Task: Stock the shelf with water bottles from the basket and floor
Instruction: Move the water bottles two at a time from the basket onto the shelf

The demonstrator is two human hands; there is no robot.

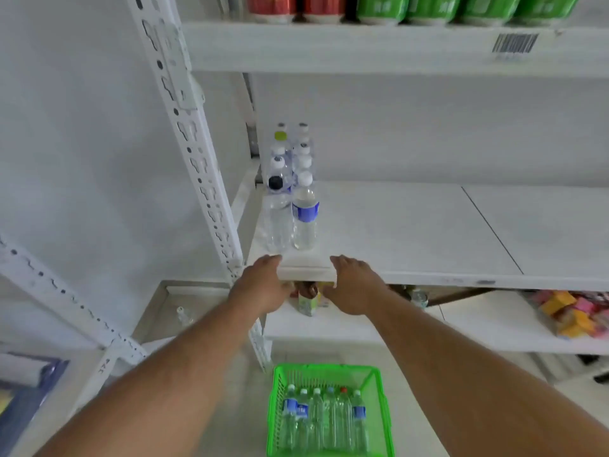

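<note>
Several clear water bottles stand in two rows at the left end of the white shelf [412, 225]; the front pair are a plain one [278, 222] and a blue-labelled one [305, 216]. My left hand [263, 285] and my right hand [356, 285] rest at the shelf's front edge, just in front of that pair, fingers loosely extended and holding nothing. On the floor below sits a green basket [276, 400] with several water bottles [324, 417] lying side by side inside.
A perforated white upright [194, 140] rises left of the bottles. The upper shelf carries red cans [286, 6] and green cans [461, 6]. The lower shelf holds a small carton [308, 303] and colourful packets [573, 315]. A lone bottle [183, 316] lies at lower left.
</note>
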